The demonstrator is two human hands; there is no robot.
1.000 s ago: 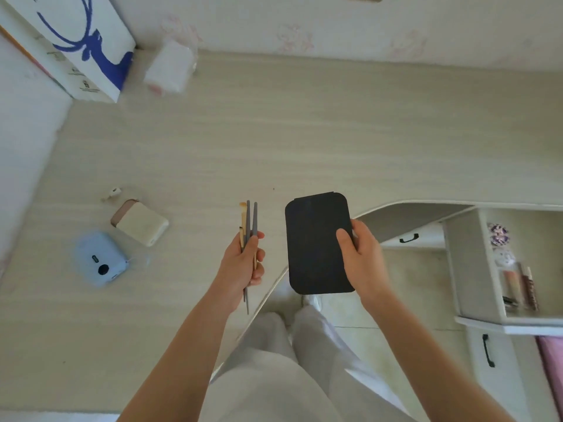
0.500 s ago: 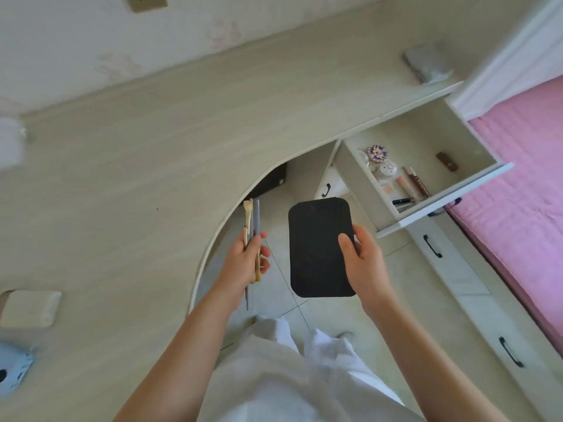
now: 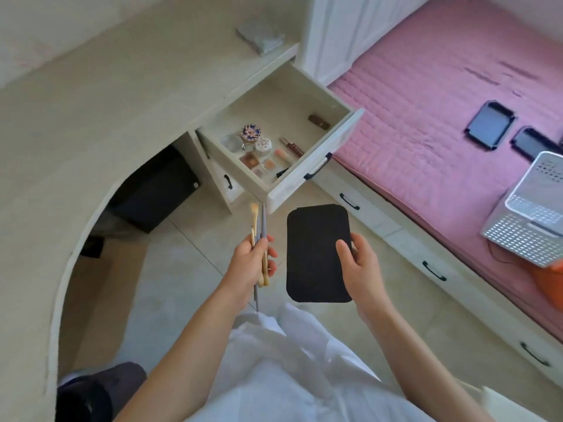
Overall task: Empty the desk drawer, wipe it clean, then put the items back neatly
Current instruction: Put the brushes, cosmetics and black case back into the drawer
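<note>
The white desk drawer (image 3: 320, 83) stands pulled out at the middle top. Inside lie several small cosmetics: a patterned round tin (image 3: 251, 131), small compacts, tubes (image 3: 292, 145) and a brown piece (image 3: 318, 121) near the far corner. My left hand (image 3: 249, 263) grips a bundle of thin brushes (image 3: 259, 226), tips pointing up toward the drawer front. My right hand (image 3: 361, 264) holds a flat black case (image 3: 316, 252) by its right edge. Both hands hover over the floor just below the drawer.
The curved desk top (image 3: 106, 95) fills the left, with a grey cloth (image 3: 260, 36) near its far end. A pink bed (image 3: 441, 102) on the right carries black trays (image 3: 490, 123) and a white perforated basket (image 3: 530, 214). More drawers (image 3: 432, 269) run under the bed.
My view has swung right from the desk top to the open drawer and bed. Both hands keep the same hold on the brushes and the black case.
</note>
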